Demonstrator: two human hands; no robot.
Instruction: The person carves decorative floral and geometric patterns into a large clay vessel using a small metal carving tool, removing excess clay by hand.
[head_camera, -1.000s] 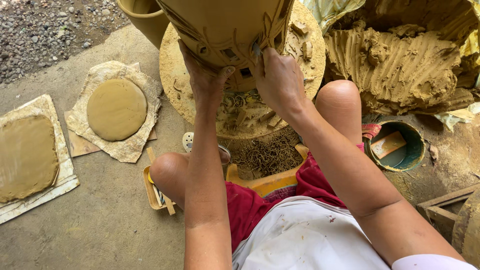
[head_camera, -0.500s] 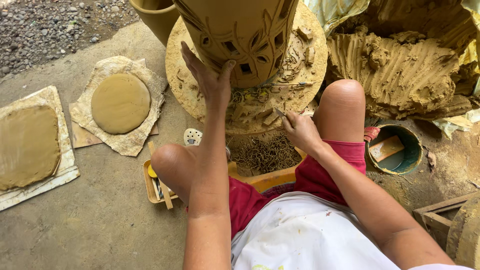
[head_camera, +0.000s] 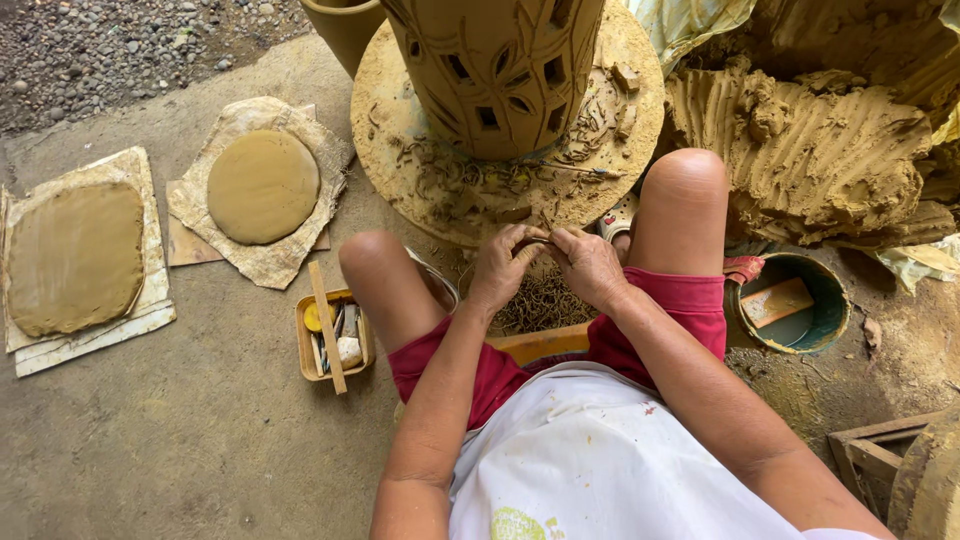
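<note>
Soft even daylight, faint shadows, sharp w/o glare (slight wide-angle bend at edges).

No packages, labels, signs or screens show anywhere here.

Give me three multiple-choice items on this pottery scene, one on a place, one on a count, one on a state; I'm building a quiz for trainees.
1. Where does the carved clay pot stand?
A. on the round turntable
B. in the green bucket
C. on the lap

2. How many flat clay slabs lie on the floor at the left?
A. one
B. two
C. four

3. How are the left hand and right hand?
A. apart on the pot
B. together between the knees
C. in the tool tray

Answers: 1 A, the pot sits mid-disc; 2 B, one round, one squarish; 3 B, fingertips meet below the disc.
</note>
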